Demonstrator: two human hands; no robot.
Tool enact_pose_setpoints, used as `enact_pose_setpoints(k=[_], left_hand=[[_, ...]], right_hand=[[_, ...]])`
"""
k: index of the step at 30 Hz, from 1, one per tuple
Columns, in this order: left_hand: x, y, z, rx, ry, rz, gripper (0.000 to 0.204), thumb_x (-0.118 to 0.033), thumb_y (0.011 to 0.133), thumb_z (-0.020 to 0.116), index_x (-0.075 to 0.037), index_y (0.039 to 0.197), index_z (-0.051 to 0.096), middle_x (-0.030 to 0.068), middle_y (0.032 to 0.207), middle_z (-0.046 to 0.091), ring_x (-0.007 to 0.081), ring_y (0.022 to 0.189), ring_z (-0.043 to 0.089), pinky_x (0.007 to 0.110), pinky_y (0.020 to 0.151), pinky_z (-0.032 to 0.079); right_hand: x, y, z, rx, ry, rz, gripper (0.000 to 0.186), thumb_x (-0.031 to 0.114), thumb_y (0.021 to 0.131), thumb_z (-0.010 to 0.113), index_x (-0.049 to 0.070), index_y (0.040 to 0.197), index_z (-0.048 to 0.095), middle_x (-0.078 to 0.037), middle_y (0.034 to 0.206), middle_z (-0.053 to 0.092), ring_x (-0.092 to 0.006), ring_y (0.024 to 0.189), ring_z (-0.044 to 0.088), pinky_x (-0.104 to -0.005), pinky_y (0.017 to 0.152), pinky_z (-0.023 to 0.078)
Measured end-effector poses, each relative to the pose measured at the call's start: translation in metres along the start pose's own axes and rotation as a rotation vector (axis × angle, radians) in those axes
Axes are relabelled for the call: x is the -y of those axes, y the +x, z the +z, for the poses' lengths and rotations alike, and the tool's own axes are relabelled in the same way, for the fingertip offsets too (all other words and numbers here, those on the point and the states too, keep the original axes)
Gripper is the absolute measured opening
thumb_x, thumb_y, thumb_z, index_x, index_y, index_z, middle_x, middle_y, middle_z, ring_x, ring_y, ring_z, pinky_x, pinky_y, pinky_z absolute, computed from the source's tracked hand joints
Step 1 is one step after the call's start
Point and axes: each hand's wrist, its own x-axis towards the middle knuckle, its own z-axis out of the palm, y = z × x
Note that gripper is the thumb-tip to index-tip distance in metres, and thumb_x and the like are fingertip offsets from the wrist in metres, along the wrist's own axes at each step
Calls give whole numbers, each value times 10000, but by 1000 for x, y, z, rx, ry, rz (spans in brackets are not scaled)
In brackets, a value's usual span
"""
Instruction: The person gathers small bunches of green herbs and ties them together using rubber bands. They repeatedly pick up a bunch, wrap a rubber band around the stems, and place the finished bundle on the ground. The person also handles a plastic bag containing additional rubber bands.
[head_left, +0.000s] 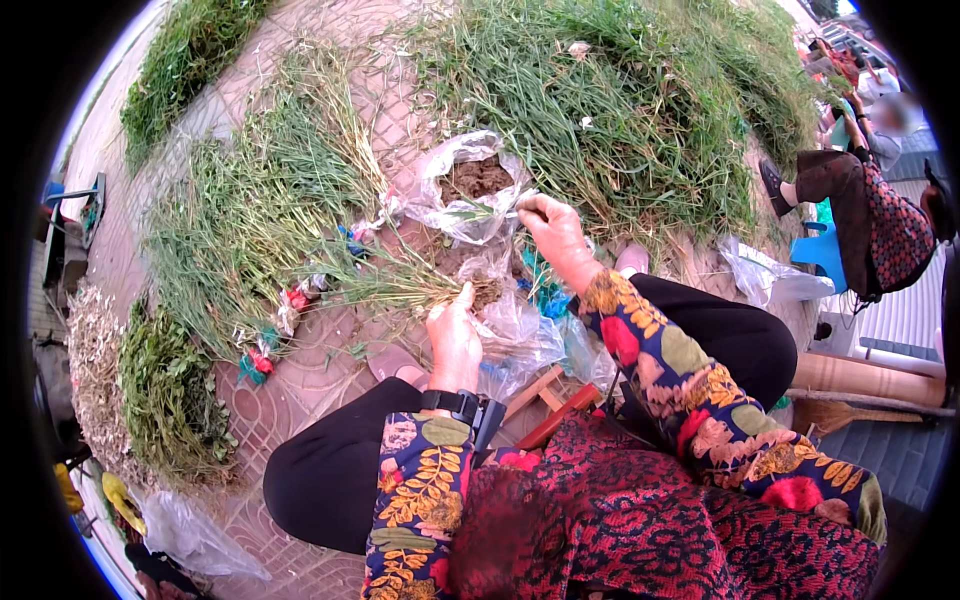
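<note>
A red-and-black lace-patterned apron lay nearest, between flowered sleeves, above a patterned pavement. The left hand was closed, thumb on top, around the stem ends of a bunch of long green stems that fanned out leftward over the pavement. The right hand was nearly closed, thumb and forefinger pinched together beside a clear plastic bag of brown soil; it seemed to have hold of a thin green sprig, though the fingertips were too small to be sure.

Judging by how things lay, the work was partly done: toward the pavement's left edge, laid-out greens ended in coloured plastic wraps, while the bunch in hand showed no wrap. Much appeared left, since a large grassy heap covered the far right of the pavement.
</note>
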Motion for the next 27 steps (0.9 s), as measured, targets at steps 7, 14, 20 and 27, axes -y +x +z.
enact_pose_setpoints(k=[7,14,20,27], left_hand=[[8,2,6,-72,23,-76,240,1,776,631,31,994,536,79,910,596,164,776,576,283,717,470],[10,2,14,-112,71,-130,197,-33,784,635,9,957,553,65,869,594,147,726,571,266,658,467],[11,6,17,-137,59,-196,156,-28,788,627,0,926,561,49,848,593,128,717,562,257,638,456],[9,11,18,-166,100,-272,218,2,812,575,29,1020,516,87,935,588,174,821,580,295,728,478]], right_hand=[[-70,90,14,29,-318,17,126,92,738,611,38,846,649,-110,739,629,-189,688,599,-275,668,465],[-113,132,50,238,-737,-5,308,142,716,637,83,1001,538,-139,1000,532,-325,964,524,-399,818,434],[-129,131,65,213,-929,-189,285,91,687,623,59,917,457,-135,948,495,-329,923,517,-418,758,464],[-122,128,76,174,-681,-25,309,157,698,640,66,975,536,-151,941,537,-331,900,547,-406,783,449]])
